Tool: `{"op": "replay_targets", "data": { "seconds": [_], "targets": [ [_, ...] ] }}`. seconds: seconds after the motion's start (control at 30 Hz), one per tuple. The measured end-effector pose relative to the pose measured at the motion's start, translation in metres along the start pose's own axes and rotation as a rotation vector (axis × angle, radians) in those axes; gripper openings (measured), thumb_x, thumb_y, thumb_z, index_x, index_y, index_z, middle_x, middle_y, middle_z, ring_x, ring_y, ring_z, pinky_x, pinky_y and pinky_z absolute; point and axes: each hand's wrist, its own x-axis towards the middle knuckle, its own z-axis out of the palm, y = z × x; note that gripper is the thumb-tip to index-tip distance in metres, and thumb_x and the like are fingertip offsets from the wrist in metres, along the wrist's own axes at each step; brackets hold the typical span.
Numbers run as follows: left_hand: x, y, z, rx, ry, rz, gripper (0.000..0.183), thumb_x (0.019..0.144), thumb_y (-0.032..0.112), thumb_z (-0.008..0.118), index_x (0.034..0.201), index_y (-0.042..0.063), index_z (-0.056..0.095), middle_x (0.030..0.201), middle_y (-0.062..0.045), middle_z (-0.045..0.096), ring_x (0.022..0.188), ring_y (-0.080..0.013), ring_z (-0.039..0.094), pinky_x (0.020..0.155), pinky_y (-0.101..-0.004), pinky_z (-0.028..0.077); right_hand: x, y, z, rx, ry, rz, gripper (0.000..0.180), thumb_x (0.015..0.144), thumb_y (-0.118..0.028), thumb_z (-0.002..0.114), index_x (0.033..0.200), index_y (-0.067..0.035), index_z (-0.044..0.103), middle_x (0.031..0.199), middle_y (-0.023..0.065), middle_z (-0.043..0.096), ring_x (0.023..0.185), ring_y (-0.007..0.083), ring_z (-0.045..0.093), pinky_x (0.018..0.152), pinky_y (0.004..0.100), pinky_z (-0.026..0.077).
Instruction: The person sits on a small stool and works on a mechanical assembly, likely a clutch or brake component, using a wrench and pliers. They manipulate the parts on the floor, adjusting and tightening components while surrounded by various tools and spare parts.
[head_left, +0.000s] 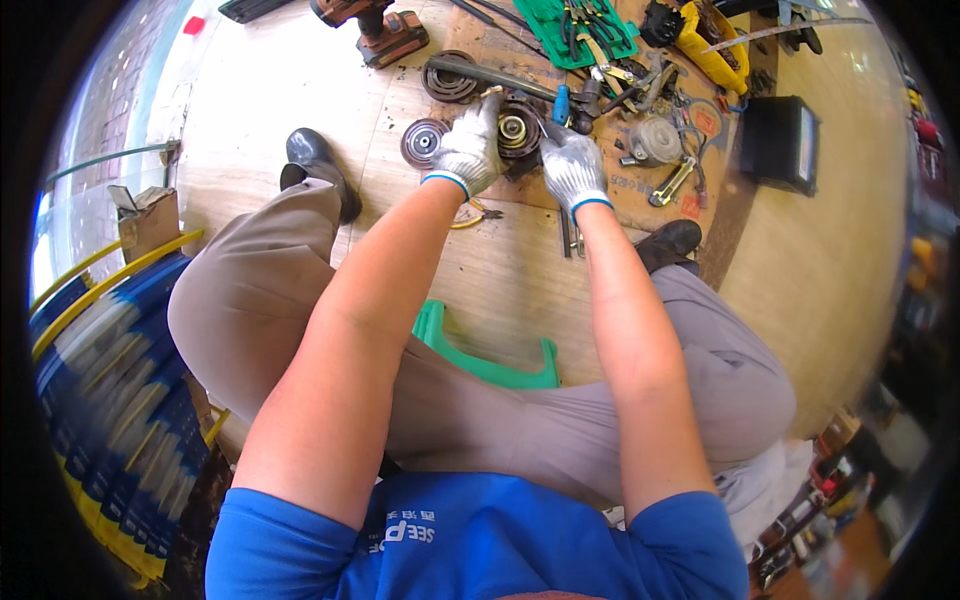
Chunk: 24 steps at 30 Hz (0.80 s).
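My left hand (471, 144), in a white knitted glove with grey palm coating, rests at the left rim of a dark round metal part (517, 129) with a brassy centre. My right hand (574, 161), gloved alike, is at the right side of that part; a thin metal piece seems to show at its fingertips, but its grip is unclear. Left of my left hand lies a grooved metal pulley (422, 142). Another dark ring-shaped part (450, 77) lies above, partly under a long metal bar (491, 77). A blue-handled tool (561, 105) stands out just above my right hand.
Yellow-handled pliers (469, 220) lie below my left hand. A green tool tray (574, 30), a yellow container (716, 45), a coil of clear tape (655, 140) and a black box (778, 145) are beyond or to the right. A cordless drill (390, 37) stands upper left; a green stool (487, 364) is beneath me.
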Motion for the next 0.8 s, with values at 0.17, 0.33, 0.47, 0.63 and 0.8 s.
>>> {"op": "replay_targets", "data": {
  "seconds": [0.17,0.33,0.47,0.63,0.8],
  "targets": [
    [-0.001,-0.011,0.005,-0.007,0.084,0.019,0.106,0.064,0.015,0.091,0.152,0.007,0.033,0.135,-0.027,0.056,0.126,-0.0452,0.054,0.107,-0.0466,0.047,-0.01,-0.016,-0.029,-0.314,-0.195,-0.015,0.029,0.097,-0.026,0.054,0.121,-0.023,0.07,0.112,0.0164,0.072,0.104,0.0392,0.069,0.089,0.051,0.056],
    [0.001,-0.004,0.003,-0.036,0.064,0.012,0.105,0.065,0.014,0.09,0.152,0.007,0.032,0.139,-0.027,0.054,0.129,-0.0451,0.052,0.109,-0.0471,0.045,-0.016,-0.029,-0.037,-0.479,-0.206,0.006,0.026,0.097,-0.021,0.051,0.114,-0.017,0.071,0.114,0.0163,0.072,0.105,0.0383,0.07,0.086,0.054,0.057],
    [-0.001,-0.005,0.002,-0.026,0.064,0.001,0.104,0.066,0.012,0.088,0.153,0.007,0.031,0.141,-0.028,0.052,0.131,-0.0449,0.051,0.11,-0.0468,0.044,-0.011,-0.038,-0.038,-0.599,-0.211,-0.04,0.026,0.096,-0.014,0.049,0.109,-0.011,0.071,0.11,0.0176,0.073,0.103,0.0382,0.071,0.08,0.0547,0.058],
    [-0.001,-0.002,-0.001,-0.012,0.048,0.012,0.102,0.067,0.011,0.086,0.153,0.006,0.031,0.141,-0.028,0.052,0.132,-0.0448,0.05,0.111,-0.0463,0.044,-0.001,-0.025,-0.045,-0.693,-0.207,-0.232,0.023,0.093,-0.011,0.051,0.102,-0.008,0.072,0.101,0.0159,0.074,0.092,0.0381,0.073,0.072,0.0523,0.059],
    [0.0,-0.006,0.007,-0.007,0.078,0.019,0.104,0.066,0.016,0.089,0.152,0.004,0.032,0.14,-0.028,0.053,0.131,-0.0435,0.051,0.111,-0.0457,0.044,0.007,-0.018,-0.052,-0.803,-0.187,-0.519,0.018,0.09,-0.01,0.053,0.093,-0.005,0.069,0.088,0.0184,0.073,0.077,0.0368,0.074,0.064,0.0505,0.059]
  ]
}}
